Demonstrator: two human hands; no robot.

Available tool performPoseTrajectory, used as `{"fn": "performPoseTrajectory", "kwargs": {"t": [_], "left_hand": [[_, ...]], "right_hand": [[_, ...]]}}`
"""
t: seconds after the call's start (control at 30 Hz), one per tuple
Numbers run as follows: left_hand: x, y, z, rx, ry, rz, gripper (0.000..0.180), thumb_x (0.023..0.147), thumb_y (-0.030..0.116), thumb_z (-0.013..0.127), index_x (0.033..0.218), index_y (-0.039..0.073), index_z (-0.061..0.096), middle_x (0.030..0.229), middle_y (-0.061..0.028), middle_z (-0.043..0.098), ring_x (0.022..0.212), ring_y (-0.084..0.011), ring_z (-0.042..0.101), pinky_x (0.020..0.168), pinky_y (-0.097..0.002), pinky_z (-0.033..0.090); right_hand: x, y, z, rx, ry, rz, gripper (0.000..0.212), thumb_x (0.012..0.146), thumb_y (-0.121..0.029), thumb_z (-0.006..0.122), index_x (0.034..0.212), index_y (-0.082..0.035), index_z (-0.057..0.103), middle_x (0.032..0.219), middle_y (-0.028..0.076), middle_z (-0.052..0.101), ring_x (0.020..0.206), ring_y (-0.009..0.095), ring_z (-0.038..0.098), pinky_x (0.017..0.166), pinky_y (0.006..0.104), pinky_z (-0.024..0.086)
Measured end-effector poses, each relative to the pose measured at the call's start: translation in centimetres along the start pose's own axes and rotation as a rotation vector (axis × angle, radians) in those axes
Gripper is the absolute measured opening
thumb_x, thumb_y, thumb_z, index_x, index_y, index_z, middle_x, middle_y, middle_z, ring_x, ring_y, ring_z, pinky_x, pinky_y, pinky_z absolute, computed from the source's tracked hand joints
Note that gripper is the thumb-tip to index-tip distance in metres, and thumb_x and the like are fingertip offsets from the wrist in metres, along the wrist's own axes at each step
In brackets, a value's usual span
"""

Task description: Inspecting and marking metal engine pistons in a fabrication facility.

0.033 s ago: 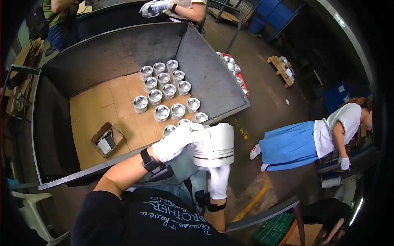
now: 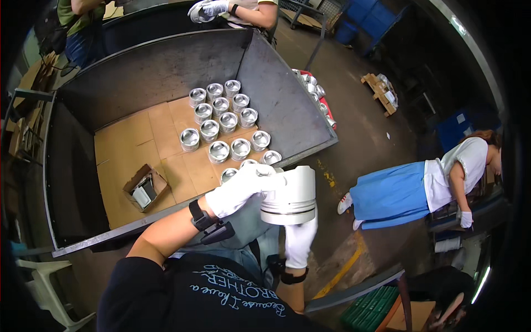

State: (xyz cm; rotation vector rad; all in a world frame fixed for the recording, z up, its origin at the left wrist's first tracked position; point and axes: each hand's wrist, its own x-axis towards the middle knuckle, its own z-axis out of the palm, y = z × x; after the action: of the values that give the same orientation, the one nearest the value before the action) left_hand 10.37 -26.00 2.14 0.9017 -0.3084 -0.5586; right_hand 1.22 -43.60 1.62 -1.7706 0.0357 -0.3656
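A shiny metal piston [image 2: 293, 193] with dark ring grooves near its lower end is held up in front of me, just outside the near right corner of a large metal bin [image 2: 157, 72]. My white-gloved left hand [image 2: 240, 191] grips the piston's left side, thumb and fingers closed against it. From below, my gloved right hand [image 2: 300, 246] reaches up behind the piston's lower right side; its fingers are hidden by the part. Inside the bin, several similar pistons [image 2: 209, 130] stand in rows on cardboard [image 2: 127, 135].
A small open carton [image 2: 157, 185] with dark and light items lies in the bin. Beyond the bin's right wall, a red tray [image 2: 330, 114] holds more metal parts. Co-workers [image 2: 387, 191] are at the right and far side. A plastic chair [image 2: 52, 288] stands lower left.
My right hand has shifted slightly up and to the right behind the piston. The piston and my left hand stay almost where they were.
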Motion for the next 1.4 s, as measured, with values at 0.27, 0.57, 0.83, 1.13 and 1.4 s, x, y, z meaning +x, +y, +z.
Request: {"fn": "performPoseTrajectory", "kwargs": {"t": [0.27,0.57,0.83,1.13,1.4], "left_hand": [[0.0,2.8,3.7,0.848,0.094,0.015,0.048,0.082,0.038,0.079,0.115,0.003,0.069,0.093,-0.0044,0.07,0.082,-0.0094,0.063,0.075,-0.0259,0.051],[0.0,3.0,2.7,0.7,0.097,0.116,0.049,0.093,0.033,0.068,0.132,0.004,0.058,0.083,-0.002,0.062,0.07,-0.0073,0.059,0.061,-0.0222,0.048],[0.4,0.8,1.2,-0.002,-0.325,0.023,0.099,0.073,0.04,0.085,0.15,0.003,0.035,0.138,-0.0092,0.05,0.131,-0.0208,0.046,0.112,-0.0367,0.034],[-1.8,-1.0,3.0,-0.31,-0.239,0.064,0.092,0.086,0.047,0.069,0.154,0.004,0.024,0.151,-0.015,0.041,0.138,-0.0224,0.041,0.116,-0.0387,0.031],[-3.2,2.6,1.8,-0.163,0.171,0.043,0.049,0.088,0.018,0.072,0.129,0.009,0.046,0.119,-0.0061,0.055,0.111,-0.0147,0.056,0.094,-0.0299,0.049]], "right_hand": [[0.2,-0.2,-0.8,-0.186,0.073,-0.085,0.056,0.09,-0.002,0.067,0.142,0.004,0.046,0.13,0.012,0.062,0.115,0.018,0.06,0.102,0.0323,0.047],[-1.2,5.1,-2.8,0.773,-0.059,0.473,0.04,0.095,-0.01,0.062,0.132,0.001,0.051,0.11,0.016,0.067,0.076,0.02,0.07,0.06,0.031,0.059],[-1.2,2.4,-0.9,0.345,-0.413,0.097,0.052,0.099,-0.037,0.049,0.134,0.001,0.045,0.117,0.022,0.06,0.105,0.029,0.061,0.091,0.044,0.053],[-1.9,-0.1,2.7,1.359,-0.652,0.769,0.063,0.101,-0.05,0.039,0.121,0.009,0.049,0.067,0.016,0.06,0.033,0.014,0.043,0.036,0.0254,0.034],[-1.2,-1.9,-0.3,0.309,-0.486,0.42,0.012,0.095,-0.001,0.057,0.101,0.004,0.066,0.085,0.011,0.071,0.07,0.015,0.068,0.065,0.0267,0.057]]}}
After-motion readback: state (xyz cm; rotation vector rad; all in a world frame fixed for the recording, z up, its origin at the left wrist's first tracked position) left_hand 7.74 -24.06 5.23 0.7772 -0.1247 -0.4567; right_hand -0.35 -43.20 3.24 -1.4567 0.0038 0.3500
